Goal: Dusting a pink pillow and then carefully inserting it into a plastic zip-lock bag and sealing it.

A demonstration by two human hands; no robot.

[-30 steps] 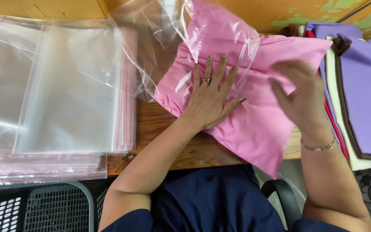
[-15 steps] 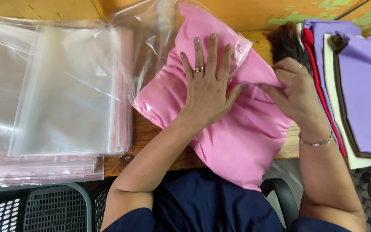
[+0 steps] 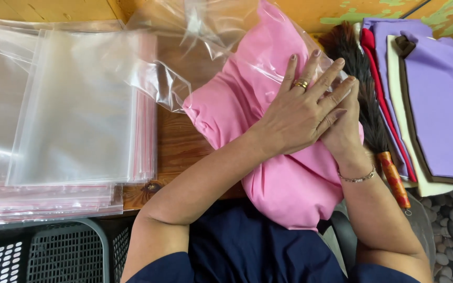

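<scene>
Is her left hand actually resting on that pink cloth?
Touching. The head view shows the left hand lying flat, fingers spread, pressed directly on the pink cloth, with no gap visible between them.

Stack of clear flat bags (image 3: 74, 110) at left; clear bag (image 3: 221, 42) sheathing pink cloth's (image 3: 247, 105) far end.

left hand (image 3: 300, 118) flat on pink cloth (image 3: 284, 183) (half-bagged)
</scene>
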